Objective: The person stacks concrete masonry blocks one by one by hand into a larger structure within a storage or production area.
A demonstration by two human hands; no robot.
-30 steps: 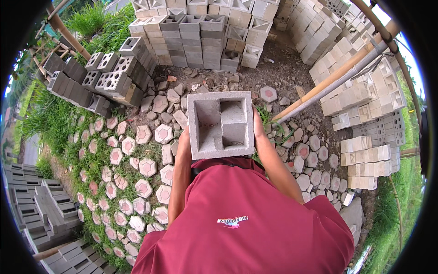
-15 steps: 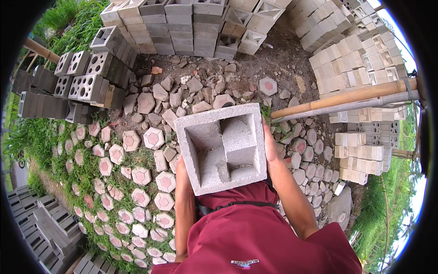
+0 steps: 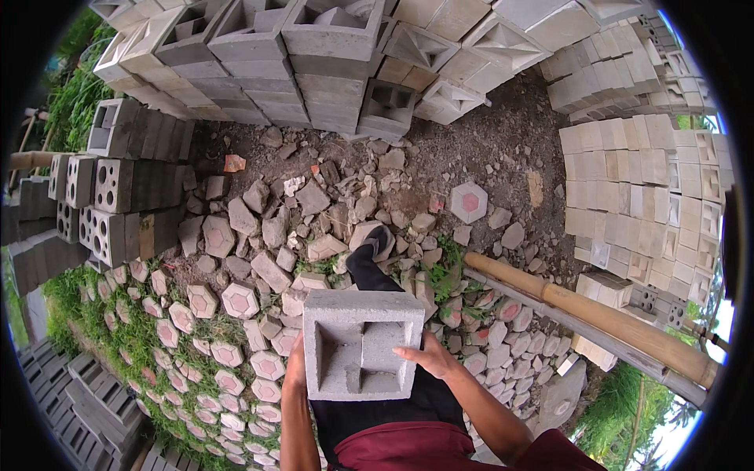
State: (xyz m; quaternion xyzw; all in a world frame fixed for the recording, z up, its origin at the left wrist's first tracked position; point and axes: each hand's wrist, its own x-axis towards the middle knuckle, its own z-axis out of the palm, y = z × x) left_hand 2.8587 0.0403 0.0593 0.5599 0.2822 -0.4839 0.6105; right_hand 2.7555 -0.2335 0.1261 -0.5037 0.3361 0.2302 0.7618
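A square grey concrete vent block (image 3: 364,301), with recessed compartments facing up at me, is held in front of my waist between both hands. My left hand (image 3: 296,364) presses against its left side, its fingers mostly hidden behind the block. On the opposite side my right hand (image 3: 434,358) grips the edge, thumb hooked over the rim into the opening. Beyond the block, my foot in a dark shoe (image 3: 378,240) is set forward on a piece among the broken concrete rubble (image 3: 271,228).
Stacked grey vent blocks (image 3: 330,86) form a wall ahead. Round-holed blocks (image 3: 114,187) are piled at left, pale blocks (image 3: 620,196) at right. A bamboo pole (image 3: 613,310) crosses low on the right. Hexagonal pavers (image 3: 228,352) lie in grass at left; one paver (image 3: 469,202) lies ahead.
The block has come down and nearer my body. My right thumb now shows over its rim. One foot has come into view on the rubble, and the stacks ahead appear closer.
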